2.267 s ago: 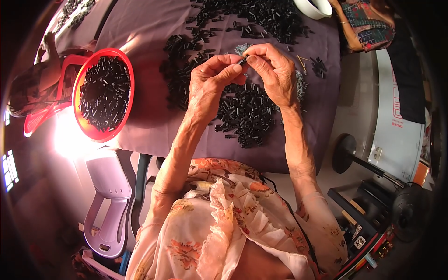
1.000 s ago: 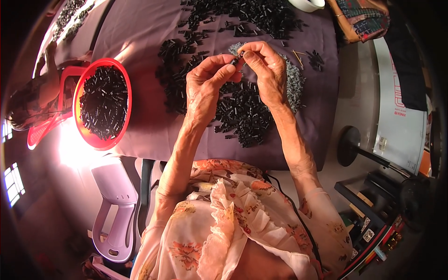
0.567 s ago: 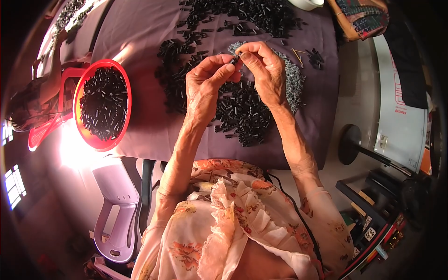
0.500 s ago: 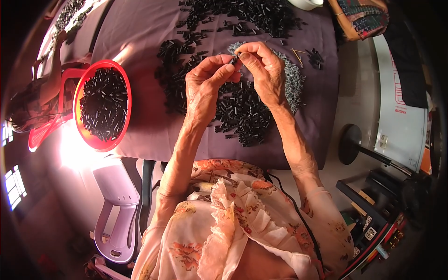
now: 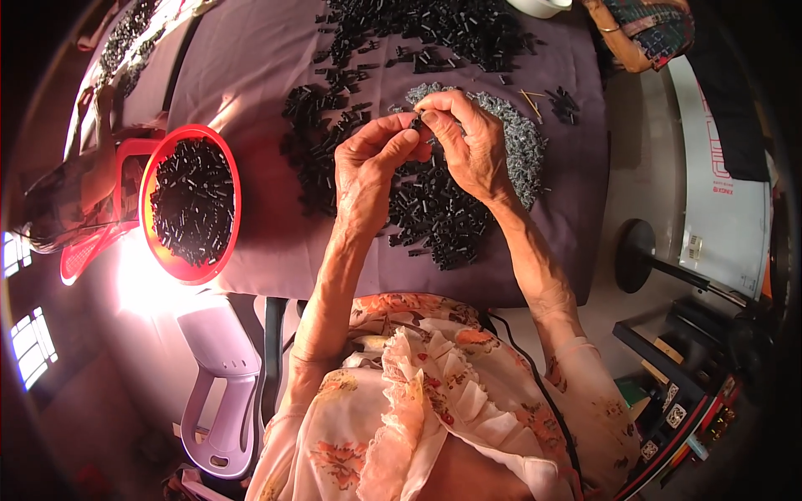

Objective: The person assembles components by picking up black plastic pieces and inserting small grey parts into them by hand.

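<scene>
My left hand and my right hand meet above the table, fingertips pinched together. Between them is a small black plastic piece, mostly covered by the fingers, so its exact shape is hard to make out. Just below my hands lies a heap of short black tubular pieces. A pile of small grey pieces curves round behind and to the right of my right hand. More black pieces are spread to the left of my left hand.
A red plastic basket full of black pieces stands at the left. Further black pieces cover the far tabletop, near a white bowl. Thin sticks lie at the right. Another person's arm is at the far right. A lilac chair stands lower left.
Both hands have come slightly nearer to me, still pinched together on the small black piece. The whole view has shifted a little.
</scene>
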`<state>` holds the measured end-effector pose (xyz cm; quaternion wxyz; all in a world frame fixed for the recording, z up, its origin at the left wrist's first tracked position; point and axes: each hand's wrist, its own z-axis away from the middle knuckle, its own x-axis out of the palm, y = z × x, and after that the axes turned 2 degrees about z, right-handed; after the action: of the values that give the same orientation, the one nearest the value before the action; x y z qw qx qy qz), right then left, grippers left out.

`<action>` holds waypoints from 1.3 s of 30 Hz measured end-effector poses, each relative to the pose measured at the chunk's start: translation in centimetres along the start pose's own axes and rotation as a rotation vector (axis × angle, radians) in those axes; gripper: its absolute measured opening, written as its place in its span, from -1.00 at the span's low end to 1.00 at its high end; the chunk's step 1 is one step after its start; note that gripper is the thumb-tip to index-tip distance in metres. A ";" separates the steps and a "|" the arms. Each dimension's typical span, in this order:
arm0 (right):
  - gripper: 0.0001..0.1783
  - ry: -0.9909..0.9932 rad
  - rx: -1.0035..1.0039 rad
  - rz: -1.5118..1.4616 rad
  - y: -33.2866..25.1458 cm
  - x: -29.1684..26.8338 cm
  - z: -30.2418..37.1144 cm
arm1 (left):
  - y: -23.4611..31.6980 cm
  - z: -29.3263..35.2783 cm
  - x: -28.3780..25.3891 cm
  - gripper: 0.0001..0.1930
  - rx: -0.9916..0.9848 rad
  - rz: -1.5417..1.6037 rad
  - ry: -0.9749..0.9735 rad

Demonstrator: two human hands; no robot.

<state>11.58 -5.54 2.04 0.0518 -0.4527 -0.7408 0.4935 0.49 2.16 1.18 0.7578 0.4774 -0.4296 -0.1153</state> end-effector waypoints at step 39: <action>-0.94 -0.323 -0.098 0.111 -0.1 -3.0 -1.0 | 0.6 0.6 0.8 -0.81 -0.031 -0.139 0.009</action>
<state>13.80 -7.01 3.75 -0.1174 -0.4098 -0.7365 0.5252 0.35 1.60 2.20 0.7572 0.4947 -0.3902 -0.1720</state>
